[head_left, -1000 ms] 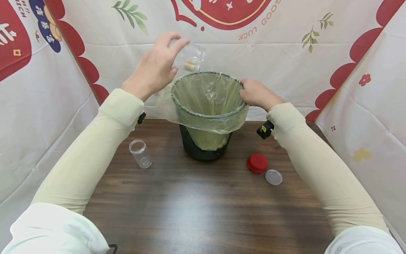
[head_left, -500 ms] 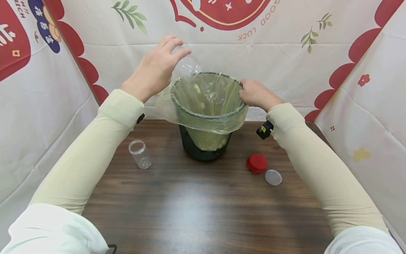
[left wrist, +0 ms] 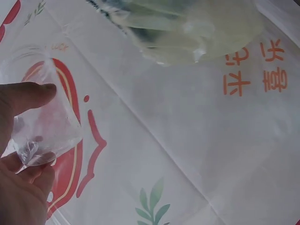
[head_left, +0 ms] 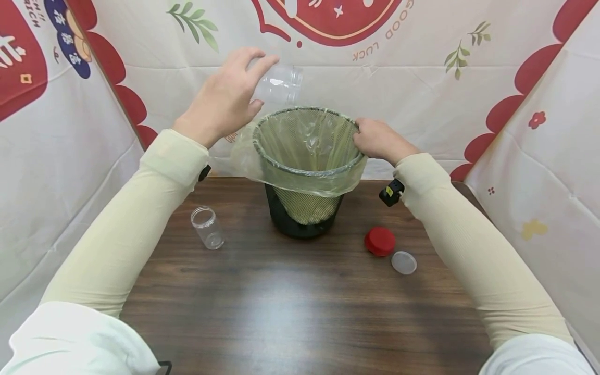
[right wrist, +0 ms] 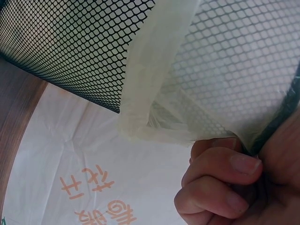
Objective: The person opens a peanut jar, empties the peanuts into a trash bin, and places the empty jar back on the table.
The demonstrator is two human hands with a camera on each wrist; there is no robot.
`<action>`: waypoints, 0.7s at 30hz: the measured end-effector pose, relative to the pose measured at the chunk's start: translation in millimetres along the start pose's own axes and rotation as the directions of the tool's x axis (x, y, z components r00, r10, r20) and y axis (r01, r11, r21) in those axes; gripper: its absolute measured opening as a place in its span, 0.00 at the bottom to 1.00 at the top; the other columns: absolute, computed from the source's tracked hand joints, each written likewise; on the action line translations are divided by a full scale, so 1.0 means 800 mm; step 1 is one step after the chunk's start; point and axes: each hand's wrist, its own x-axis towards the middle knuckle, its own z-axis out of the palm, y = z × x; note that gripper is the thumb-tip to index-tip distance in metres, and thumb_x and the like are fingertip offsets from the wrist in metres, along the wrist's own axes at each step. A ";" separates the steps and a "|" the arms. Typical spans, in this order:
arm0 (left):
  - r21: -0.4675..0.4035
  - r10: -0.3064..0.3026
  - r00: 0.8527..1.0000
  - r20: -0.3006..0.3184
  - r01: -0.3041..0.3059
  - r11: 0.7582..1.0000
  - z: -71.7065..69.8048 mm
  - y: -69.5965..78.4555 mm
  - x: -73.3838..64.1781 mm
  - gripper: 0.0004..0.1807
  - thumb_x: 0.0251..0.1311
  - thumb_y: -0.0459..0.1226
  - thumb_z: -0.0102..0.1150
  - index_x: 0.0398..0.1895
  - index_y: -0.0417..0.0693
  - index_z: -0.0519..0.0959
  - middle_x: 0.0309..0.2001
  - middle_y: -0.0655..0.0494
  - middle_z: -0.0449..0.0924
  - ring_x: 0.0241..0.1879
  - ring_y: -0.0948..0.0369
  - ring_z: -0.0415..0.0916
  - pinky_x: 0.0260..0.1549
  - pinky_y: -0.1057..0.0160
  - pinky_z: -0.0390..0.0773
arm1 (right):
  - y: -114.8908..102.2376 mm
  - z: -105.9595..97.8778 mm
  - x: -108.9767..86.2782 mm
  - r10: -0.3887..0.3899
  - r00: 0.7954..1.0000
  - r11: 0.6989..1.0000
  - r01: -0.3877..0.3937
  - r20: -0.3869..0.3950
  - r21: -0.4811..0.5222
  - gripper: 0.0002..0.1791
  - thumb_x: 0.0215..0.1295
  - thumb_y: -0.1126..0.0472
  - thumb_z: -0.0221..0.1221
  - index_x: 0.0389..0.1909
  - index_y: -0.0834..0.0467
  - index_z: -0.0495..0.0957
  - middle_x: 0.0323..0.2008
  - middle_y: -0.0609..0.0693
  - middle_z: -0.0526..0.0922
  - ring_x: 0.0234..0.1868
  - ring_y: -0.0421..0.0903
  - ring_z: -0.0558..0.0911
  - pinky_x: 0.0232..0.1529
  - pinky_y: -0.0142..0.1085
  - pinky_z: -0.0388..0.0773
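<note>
In the head view my left hand (head_left: 225, 99) grips a clear plastic jar (head_left: 281, 83) on its side, mouth to the right, above the left rim of a black mesh wastebasket (head_left: 300, 229). Nothing shows inside this jar. In the left wrist view, thumb and fingers (left wrist: 35, 96) wrap the jar (left wrist: 49, 126) from both sides. A pale yellow bin liner (head_left: 323, 183) is folded over the wastebasket's rim. My right hand (head_left: 382, 139) holds the right side of that rim; in the right wrist view its fingers (right wrist: 220, 164) curl over the rim and the liner (right wrist: 145, 84).
A second clear jar (head_left: 208, 229), without a lid, stands on the brown wooden table (head_left: 281, 302) to the left. Right of the wastebasket lie a red lid (head_left: 379, 241) and a small translucent disc (head_left: 404, 262). Printed cloth walls (head_left: 412, 88) enclose the back and sides.
Pale pieces in the jar fell into the wastebasket when my left hand tipped it mouth-down. The jar has since turned back up to lie sideways. My right hand has stayed on the rim.
</note>
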 end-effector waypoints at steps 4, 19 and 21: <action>-0.007 -0.004 1.000 -0.031 0.003 1.000 -0.003 0.003 0.003 0.35 0.70 0.29 0.64 0.79 0.41 0.69 0.73 0.37 0.71 0.75 0.44 0.67 0.71 0.48 0.77 | 0.000 0.000 0.000 0.004 1.000 1.000 -0.004 0.009 0.004 0.27 0.81 0.61 0.33 0.71 0.72 0.65 0.48 0.64 0.74 0.50 0.61 0.75 0.56 0.55 0.73; 0.011 0.083 0.996 0.041 -0.084 0.996 0.024 0.005 -0.009 0.35 0.64 0.20 0.61 0.76 0.40 0.71 0.71 0.35 0.73 0.75 0.42 0.67 0.72 0.46 0.76 | 0.000 0.000 -0.001 -0.006 1.000 1.000 0.006 0.008 0.009 0.28 0.80 0.61 0.34 0.72 0.72 0.64 0.51 0.67 0.75 0.55 0.64 0.75 0.61 0.58 0.72; 0.017 0.076 0.996 0.054 -0.077 0.997 0.025 0.006 -0.011 0.35 0.65 0.20 0.61 0.77 0.41 0.71 0.71 0.35 0.72 0.76 0.42 0.67 0.69 0.45 0.79 | 0.001 0.000 -0.002 0.002 1.000 1.000 -0.002 0.020 0.015 0.31 0.81 0.60 0.33 0.78 0.73 0.59 0.54 0.68 0.74 0.55 0.64 0.75 0.60 0.58 0.71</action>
